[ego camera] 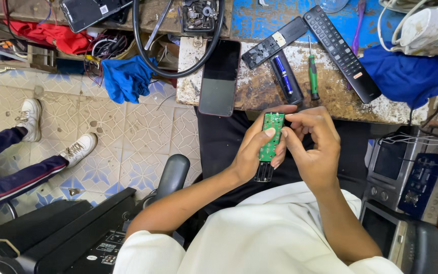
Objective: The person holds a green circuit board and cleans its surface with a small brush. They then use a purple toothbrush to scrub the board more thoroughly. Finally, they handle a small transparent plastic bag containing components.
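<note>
A narrow green circuit board, long and rectangular, held lengthwise above the person's lap, just in front of the near edge of the surface. Its upper face shows small pale contact marks scattered over the green. The top end points toward the surface; the lower end carries a dark, bare-metal section with two parallel slots that projects below the palm. The left hand cradles the board from the left side, thumb laid across its face near the top. The right hand touches the board's right edge and upper corner with curled fingertips. The board stands nearly upright in view, tilted slightly rightward at the top.
</note>
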